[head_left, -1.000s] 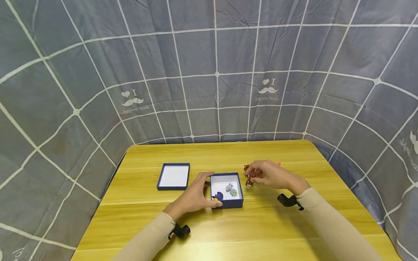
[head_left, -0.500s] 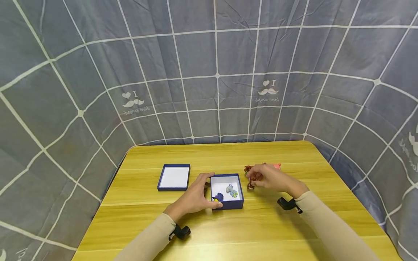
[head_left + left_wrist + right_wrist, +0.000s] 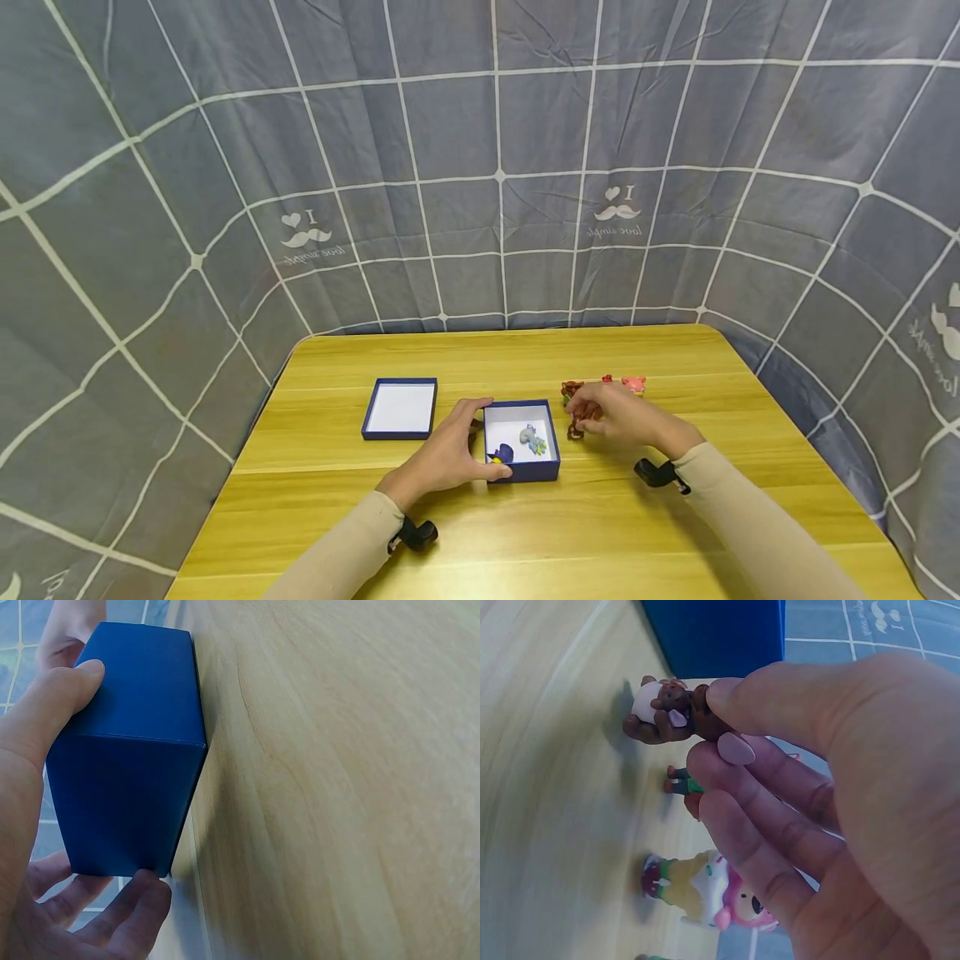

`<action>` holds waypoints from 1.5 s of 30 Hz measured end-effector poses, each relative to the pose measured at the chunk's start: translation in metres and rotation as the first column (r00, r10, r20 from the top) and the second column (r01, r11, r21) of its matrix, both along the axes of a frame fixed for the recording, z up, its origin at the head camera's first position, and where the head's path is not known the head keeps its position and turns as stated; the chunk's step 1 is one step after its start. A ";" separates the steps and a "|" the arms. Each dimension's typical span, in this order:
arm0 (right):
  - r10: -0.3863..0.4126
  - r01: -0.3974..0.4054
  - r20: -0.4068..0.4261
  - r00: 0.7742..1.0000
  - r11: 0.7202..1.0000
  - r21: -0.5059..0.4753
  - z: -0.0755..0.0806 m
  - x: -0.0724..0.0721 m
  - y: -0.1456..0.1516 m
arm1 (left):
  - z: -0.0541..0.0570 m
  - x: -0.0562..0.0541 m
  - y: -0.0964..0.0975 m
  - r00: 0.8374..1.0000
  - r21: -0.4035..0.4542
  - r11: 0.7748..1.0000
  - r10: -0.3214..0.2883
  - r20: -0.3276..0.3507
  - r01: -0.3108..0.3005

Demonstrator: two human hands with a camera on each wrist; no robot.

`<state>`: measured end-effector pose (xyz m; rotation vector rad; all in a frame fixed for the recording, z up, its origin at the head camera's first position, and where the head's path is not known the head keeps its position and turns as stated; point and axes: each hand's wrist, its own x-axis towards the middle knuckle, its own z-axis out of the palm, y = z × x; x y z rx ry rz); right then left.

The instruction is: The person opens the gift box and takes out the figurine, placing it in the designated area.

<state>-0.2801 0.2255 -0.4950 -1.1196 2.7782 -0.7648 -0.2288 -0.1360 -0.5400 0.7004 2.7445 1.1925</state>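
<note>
My left hand (image 3: 444, 454) grips the open dark-blue box (image 3: 534, 472), its thumb on the near wall and its fingers at the far side. Inside lie a purple-blue figurine (image 3: 503, 452) with some yellow and a pale grey-blue figurine (image 3: 533, 440). To the right of the box, my right hand (image 3: 628, 415) pinches a brown bear figurine (image 3: 682, 712) between thumb and index finger. In the right wrist view the bear's feet point at the table; whether they touch it, I cannot tell. My other right fingers partly cover a figurine with green (image 3: 681, 784).
The box's lid (image 3: 401, 408), white inside, lies left of the box. Beyond my right hand are a reddish-brown figurine (image 3: 572, 388), a small red piece (image 3: 607, 378) and a pink-headed figurine (image 3: 633, 385). A grey gridded curtain (image 3: 498, 208) hangs behind the table.
My right hand has shifted slightly toward me with the bear figurine, uncovering more of the pink-headed figurine and the red piece. My left hand stays on the box.
</note>
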 end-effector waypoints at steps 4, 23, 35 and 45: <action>-0.005 0.004 0.011 1.000 1.000 0.002 -0.002 -0.001 -0.001 | 0.000 0.000 0.000 1.000 -0.003 1.000 0.001 -0.001 -0.001; -0.010 0.010 0.005 1.000 1.000 0.012 -0.009 -0.005 0.002 | 0.001 0.000 0.000 1.000 -0.001 1.000 -0.003 -0.004 0.003; -0.010 0.010 0.012 1.000 1.000 0.000 -0.007 -0.002 0.003 | 0.000 0.000 -0.001 1.000 -0.011 1.000 -0.002 -0.008 0.002; -0.009 0.009 -0.021 1.000 1.000 -0.008 -0.004 -0.001 0.004 | 0.002 0.000 0.000 1.000 -0.013 1.000 0.001 -0.001 -0.001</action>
